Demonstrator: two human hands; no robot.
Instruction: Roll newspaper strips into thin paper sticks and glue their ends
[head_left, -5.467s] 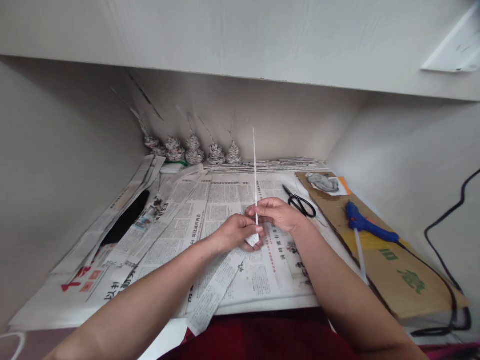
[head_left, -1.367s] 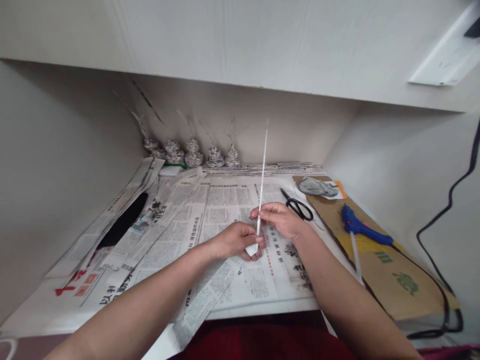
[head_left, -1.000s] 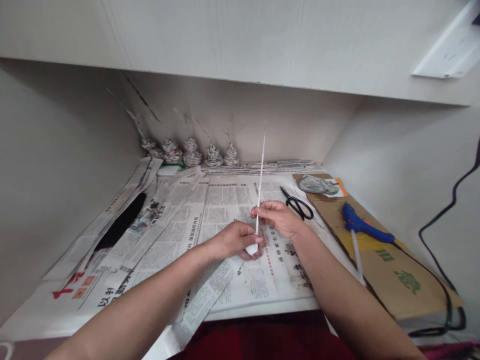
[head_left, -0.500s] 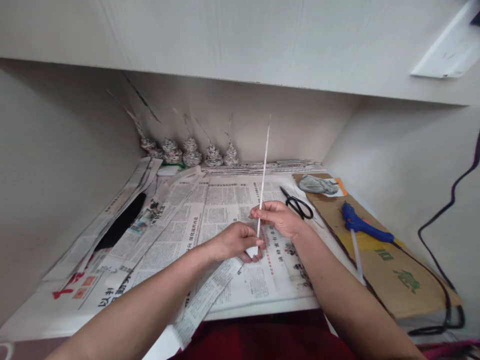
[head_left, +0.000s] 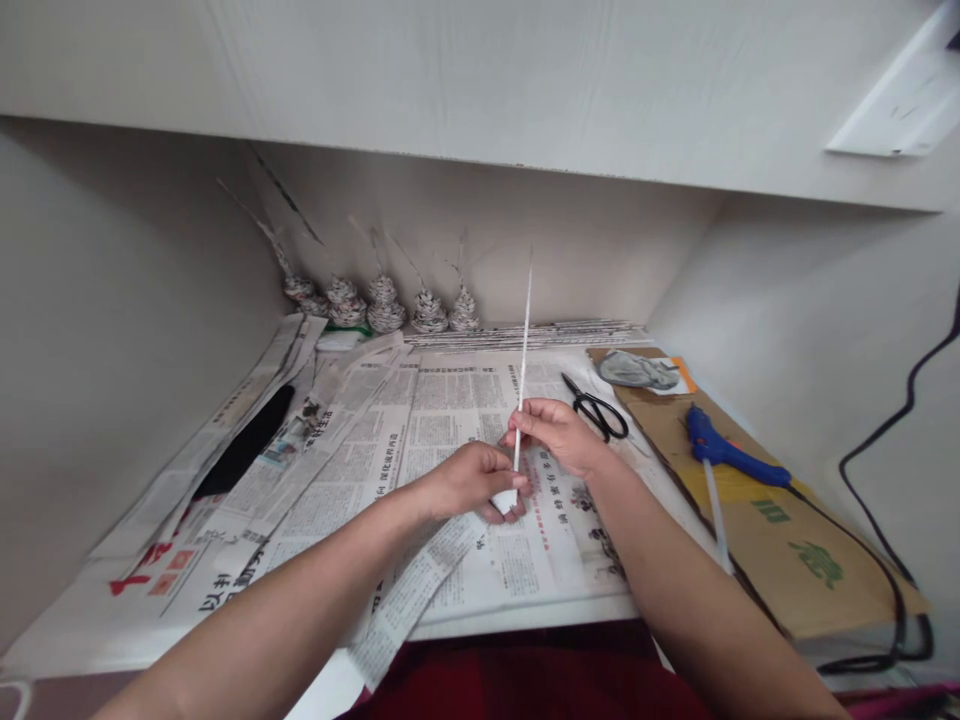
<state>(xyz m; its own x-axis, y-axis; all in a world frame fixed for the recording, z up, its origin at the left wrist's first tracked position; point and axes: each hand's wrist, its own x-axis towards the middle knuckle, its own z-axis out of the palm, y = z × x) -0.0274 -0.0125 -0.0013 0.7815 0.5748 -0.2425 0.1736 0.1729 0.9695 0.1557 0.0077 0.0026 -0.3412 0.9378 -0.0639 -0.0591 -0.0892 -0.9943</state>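
A thin rolled newspaper tube [head_left: 524, 350] stands almost upright between my hands, its tip pointing toward the back wall. My right hand [head_left: 553, 435] pinches the tube partway up with thumb and fingers. Just below, my left hand [head_left: 480, 482] is closed on the tube's lower end, where the paper is still a loose strip. That flat newspaper strip [head_left: 420, 598] trails from under my left hand toward the table's front edge. Black-handled scissors [head_left: 597, 408] lie close beyond my right hand.
Newspaper sheets [head_left: 442, 400] cover the table. Several woven paper gourds [head_left: 386, 305] and a row of rolled paper tubes [head_left: 480, 341] sit along the back. On cardboard [head_left: 772, 580] at right lie a blue glue gun [head_left: 735, 452] and a grey cloth [head_left: 637, 370]. Paper strips [head_left: 225, 420] lie left.
The tube's tip has shifted slightly left and lower. My right hand has turned a little on the tube; my left hand stays nearly in place.
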